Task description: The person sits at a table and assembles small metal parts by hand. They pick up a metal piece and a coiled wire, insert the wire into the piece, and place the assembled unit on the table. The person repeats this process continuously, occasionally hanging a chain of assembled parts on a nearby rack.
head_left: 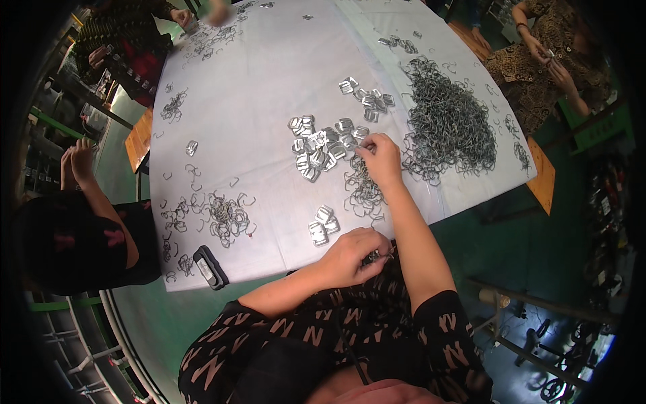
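My left hand [351, 256] is curled at the table's near edge, in front of my body. Small shiny metal pieces [375, 256] show between its fingers; their exact shape is partly hidden. My right hand [382, 161] reaches over the table with thumb and fingers pinched at the right side of a pile of silver metal buckles [316, 147]. Whatever its fingertips pinch is too small to make out. Beneath that hand lies a small heap of bent wire hooks [363, 192]. A few silver buckles [323, 225] lie apart, just beyond my left hand.
A large heap of wire hooks [447, 121] covers the table's right side. More buckles [369, 99] lie farther back. Loose hooks [229, 217] and a black oblong object [210, 268] are at the left. Co-workers sit around the white-covered table [269, 87], their hands [552, 64] busy.
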Tool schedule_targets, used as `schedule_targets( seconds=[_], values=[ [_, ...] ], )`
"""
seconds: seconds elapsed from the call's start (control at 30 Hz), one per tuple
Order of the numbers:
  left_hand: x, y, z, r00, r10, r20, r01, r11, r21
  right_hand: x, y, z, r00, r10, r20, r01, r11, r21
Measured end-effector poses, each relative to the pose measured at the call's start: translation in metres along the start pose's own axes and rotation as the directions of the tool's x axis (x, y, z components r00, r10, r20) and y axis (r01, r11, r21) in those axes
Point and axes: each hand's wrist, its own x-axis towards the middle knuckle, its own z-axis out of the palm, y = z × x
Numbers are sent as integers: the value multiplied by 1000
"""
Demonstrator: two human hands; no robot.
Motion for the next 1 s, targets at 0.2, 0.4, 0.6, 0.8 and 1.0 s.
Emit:
schedule_targets(
  seconds=[0.2, 0.4, 0.6, 0.8, 1.0],
  values=[
    [6, 0, 9, 988, -114, -106, 116, 993, 15, -80, -3, -63, 955, 239, 176, -279, 521, 806],
    [8, 4, 27, 965, -129, -229, 146, 987, 60, -151, -27, -100, 958, 265, 109, -255, 616, 745],
    [5, 5, 43, 968, -165, -188, 193, 970, 145, -180, -32, -112, 980, 178, -90, -96, 816, 570],
    [15, 2, 36, 992, -128, -19, 130, 987, 94, -189, -27, -118, 968, 180, -175, -53, 826, 561],
    [71, -57, 7, 998, -34, -62, 55, 921, 387, -192, -22, -127, 948, 209, -241, -21, 794, 607]
  ],
)
